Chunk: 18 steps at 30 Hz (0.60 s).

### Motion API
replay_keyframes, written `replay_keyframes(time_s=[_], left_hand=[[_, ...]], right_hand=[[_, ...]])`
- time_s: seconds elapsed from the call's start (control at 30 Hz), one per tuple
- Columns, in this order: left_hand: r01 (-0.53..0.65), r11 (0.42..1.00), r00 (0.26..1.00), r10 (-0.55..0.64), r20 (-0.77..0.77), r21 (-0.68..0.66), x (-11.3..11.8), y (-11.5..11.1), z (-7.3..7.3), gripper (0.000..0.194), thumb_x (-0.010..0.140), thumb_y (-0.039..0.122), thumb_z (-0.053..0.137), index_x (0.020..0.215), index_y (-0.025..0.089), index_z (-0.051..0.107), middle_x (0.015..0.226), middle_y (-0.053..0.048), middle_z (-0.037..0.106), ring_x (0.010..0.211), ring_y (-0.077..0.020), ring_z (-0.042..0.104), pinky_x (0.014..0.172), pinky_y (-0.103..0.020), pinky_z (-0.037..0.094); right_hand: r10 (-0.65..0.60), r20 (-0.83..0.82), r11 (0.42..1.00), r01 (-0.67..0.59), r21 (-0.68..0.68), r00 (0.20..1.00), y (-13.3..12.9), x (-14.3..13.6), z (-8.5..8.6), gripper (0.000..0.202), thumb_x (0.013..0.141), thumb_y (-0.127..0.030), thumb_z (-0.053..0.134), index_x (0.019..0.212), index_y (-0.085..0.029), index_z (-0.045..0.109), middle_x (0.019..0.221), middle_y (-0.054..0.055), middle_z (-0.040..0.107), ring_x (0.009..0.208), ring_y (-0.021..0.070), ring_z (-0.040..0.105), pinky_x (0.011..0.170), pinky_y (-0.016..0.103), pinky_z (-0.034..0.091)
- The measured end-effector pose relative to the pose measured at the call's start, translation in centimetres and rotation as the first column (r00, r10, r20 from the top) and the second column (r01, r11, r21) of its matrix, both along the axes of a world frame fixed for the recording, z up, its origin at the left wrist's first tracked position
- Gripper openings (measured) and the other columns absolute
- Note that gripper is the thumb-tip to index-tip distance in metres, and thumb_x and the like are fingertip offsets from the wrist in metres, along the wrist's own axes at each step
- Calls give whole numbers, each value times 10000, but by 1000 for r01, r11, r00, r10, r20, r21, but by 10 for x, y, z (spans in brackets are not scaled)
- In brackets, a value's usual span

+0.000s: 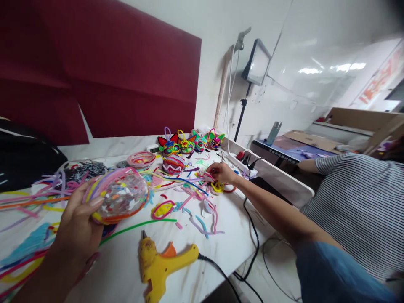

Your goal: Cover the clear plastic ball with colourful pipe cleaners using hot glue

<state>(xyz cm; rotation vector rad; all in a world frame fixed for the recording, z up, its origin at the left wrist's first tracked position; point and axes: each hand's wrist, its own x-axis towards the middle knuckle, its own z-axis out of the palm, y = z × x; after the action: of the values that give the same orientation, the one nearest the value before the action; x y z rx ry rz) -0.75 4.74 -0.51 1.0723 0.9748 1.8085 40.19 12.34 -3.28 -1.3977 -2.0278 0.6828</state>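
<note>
My left hand (80, 214) is closed around the edge of a clear plastic shell (124, 195). Purple, yellow, pink and orange pipe cleaners ring the shell's sides, and coloured bits show through it. Across the table, my right hand (221, 172) reaches into scattered pipe cleaner scraps, its fingers pinched together by a pink piece (207, 176); exactly what they grip is hidden. Just below that hand is a yellow looped piece (217, 187). A yellow hot glue gun (166, 267) lies in front, beside a green pipe cleaner (139, 229).
Several colourful cat-face ornaments (187, 145) stand along the wall. A striped wrapped ball (174, 164) and a pink-rimmed shell (141, 159) are nearer. A power strip (241, 164) and black cords (252, 227) run along the right edge. A person in a striped shirt (356, 202) is at the right.
</note>
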Motion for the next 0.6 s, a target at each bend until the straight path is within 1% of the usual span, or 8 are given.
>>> replay_keyframes(time_s=[0.07,0.13,0.2,0.23,0.3,0.47,0.53,0.6], left_hand=[[-4,995,994,15,105,-104,2,-2,6,488,570,197,691,1047,295,709,1029,40,741,761,-150,687,680,-232,624],[-20,990,986,43,161,-143,5,-4,14,531,525,182,690,1045,288,706,1045,40,737,790,-151,672,782,-263,625],[-43,991,980,66,189,-125,6,-5,20,533,499,189,680,1024,270,706,1021,27,738,840,-171,666,874,-308,611],[-50,994,977,69,200,-98,5,-5,22,521,491,200,676,1008,261,705,1004,19,739,864,-184,663,909,-332,602],[-47,998,976,55,209,-43,2,-5,25,493,482,220,671,973,249,702,981,7,740,901,-211,662,953,-379,585],[-57,997,975,45,217,47,-8,-3,29,400,509,252,649,906,239,696,927,-9,745,964,-255,669,992,-439,557],[-61,996,976,45,212,72,-12,-2,31,369,515,270,644,878,227,697,922,-23,749,975,-257,666,1006,-440,542],[-69,995,975,50,216,79,-16,-2,34,356,517,285,642,862,217,697,941,-32,751,1004,-262,660,1036,-444,516]], right_hand=[[-29,24,997,27,68,999,-1,0,6,321,978,-350,634,1232,-155,618,1211,89,652,1007,213,672,848,408,591],[-58,44,987,51,151,997,-3,-3,15,234,968,-292,639,1143,-138,664,1097,77,694,929,194,685,822,379,585],[-72,64,970,55,238,995,-5,-12,26,151,923,-159,623,1032,-129,724,996,83,731,884,192,690,835,354,556],[-65,79,960,41,276,995,-6,-20,31,183,892,-104,609,1010,-137,744,1010,90,742,906,198,689,860,346,536],[-23,122,946,-17,323,992,-9,-42,39,259,854,-56,593,1027,-153,759,1072,98,749,971,209,686,892,323,502],[135,289,926,-224,303,948,-10,-110,45,282,883,-38,556,1006,-185,762,1036,80,761,935,192,684,833,262,457],[166,351,921,-272,279,922,-8,-131,45,241,903,-61,559,962,-185,756,988,79,757,878,188,673,770,254,435],[168,403,922,-288,260,900,-4,-146,44,213,936,-100,545,911,-171,744,900,83,742,789,184,645,702,261,403]])
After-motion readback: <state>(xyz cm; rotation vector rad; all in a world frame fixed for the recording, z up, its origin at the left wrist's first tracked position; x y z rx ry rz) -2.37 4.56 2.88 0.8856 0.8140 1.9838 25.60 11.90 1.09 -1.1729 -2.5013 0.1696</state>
